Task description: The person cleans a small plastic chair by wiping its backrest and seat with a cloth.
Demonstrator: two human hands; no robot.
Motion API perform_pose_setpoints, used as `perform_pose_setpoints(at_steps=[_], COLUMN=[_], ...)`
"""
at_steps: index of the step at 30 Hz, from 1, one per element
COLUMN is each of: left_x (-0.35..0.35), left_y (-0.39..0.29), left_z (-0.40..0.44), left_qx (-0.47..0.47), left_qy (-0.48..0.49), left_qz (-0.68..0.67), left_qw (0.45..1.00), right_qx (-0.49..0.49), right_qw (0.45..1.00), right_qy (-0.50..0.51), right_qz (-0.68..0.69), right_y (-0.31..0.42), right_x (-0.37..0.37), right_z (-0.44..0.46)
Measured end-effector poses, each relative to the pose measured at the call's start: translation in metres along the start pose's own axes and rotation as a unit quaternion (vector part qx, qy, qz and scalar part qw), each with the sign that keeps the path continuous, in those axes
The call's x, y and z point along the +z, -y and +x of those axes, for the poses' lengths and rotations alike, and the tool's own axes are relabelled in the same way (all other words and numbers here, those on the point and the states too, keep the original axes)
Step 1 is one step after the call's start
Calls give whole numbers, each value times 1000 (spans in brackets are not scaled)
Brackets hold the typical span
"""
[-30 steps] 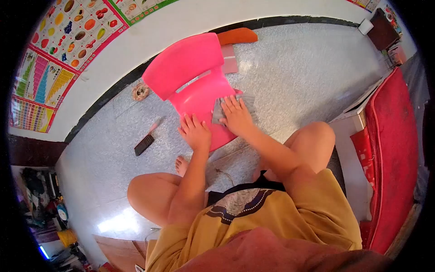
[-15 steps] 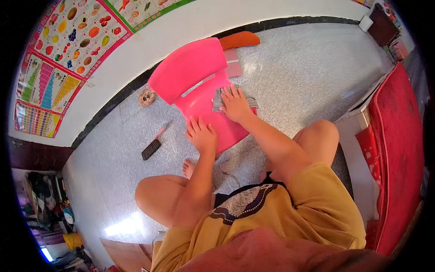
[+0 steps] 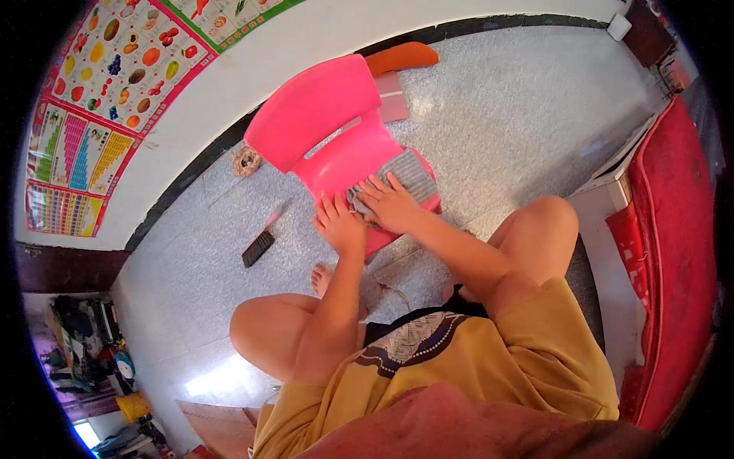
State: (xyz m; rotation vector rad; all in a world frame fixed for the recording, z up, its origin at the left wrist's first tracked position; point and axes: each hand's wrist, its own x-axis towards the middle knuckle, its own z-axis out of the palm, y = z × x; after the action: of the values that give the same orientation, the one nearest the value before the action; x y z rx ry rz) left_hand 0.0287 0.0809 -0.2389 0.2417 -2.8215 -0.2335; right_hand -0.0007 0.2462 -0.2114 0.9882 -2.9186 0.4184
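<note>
A small pink plastic chair (image 3: 313, 115) stands on the floor in front of me, its backrest away from me. My left hand (image 3: 340, 225) lies on the left front part of the seat, fingers spread, holding nothing. Beside it, my right hand (image 3: 390, 205) rests flat with its fingers apart on a grey striped cloth (image 3: 410, 174), pressing it against the seat. The cloth is bunched near the fingers and spreads toward the seat's right edge.
A black-bristled brush (image 3: 258, 249) lies on the floor to the left. Near the wall are a roll of tape (image 3: 246, 161), an orange object (image 3: 405, 56) and a pink box (image 3: 393, 99). A red cushion (image 3: 677, 252) is at the right, a cluttered shelf (image 3: 84, 344) at the left.
My right hand has moved back toward me and closer to my left hand, dragging part of the cloth along. The cloth now shows more of its striped surface. My left hand stays on the seat.
</note>
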Motion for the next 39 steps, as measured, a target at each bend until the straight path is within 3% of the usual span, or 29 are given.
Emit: perform_pose_setpoints(at_steps=[12,18,27,39], left_x=[-5,-1,2,-3], left_y=[-5,0,6,4], left_z=[2,2,-3,0], left_qx=[-5,-22,-15,-23], left_qy=[-27,2,-46,-1], left_qz=[-4,-54,-98,-71], left_qw=[1000,998,994,997], right_qx=[89,32,20,53], right_qw=[994,999,999,996], right_qy=[9,-6,-38,-45], right_qz=[-64,-40,-23,-56], right_y=[-28,-16,22,-31], right_x=[18,11,-10,17], right_z=[83,33,-38,72])
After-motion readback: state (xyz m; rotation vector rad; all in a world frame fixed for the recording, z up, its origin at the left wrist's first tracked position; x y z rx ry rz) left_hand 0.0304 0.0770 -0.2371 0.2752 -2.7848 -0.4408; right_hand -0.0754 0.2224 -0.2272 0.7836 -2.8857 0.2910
